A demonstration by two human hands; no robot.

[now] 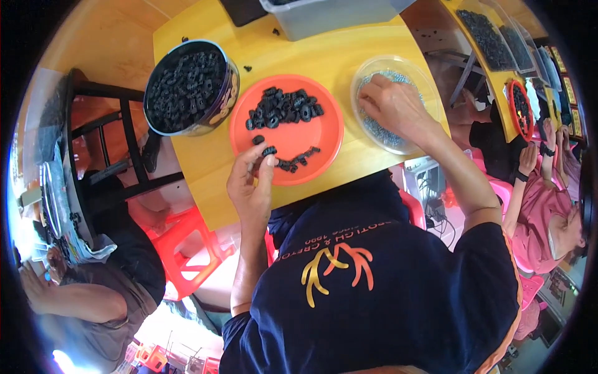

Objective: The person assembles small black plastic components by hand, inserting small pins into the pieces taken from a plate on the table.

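Note:
My left hand (251,181) is at the lower left rim of an orange plate (328,132), pinching a small black plastic part (269,151) between thumb and fingers. On the plate, a heap of similar black parts (283,107) fills the upper half, and a thin row of smaller black pieces (298,161) lies lower down. To the right, my right hand (393,105) dips into a round clear tub (430,112) of small silvery pieces (381,132), perhaps screws. Its fingers are bent together; what they hold, if anything, is hidden.
A round tin (232,93) full of black parts stands left of the plate on the yellow table (205,187). A clear plastic bin (339,19) sits at the far edge. Other people work on both sides, and a red stool (187,252) stands at lower left.

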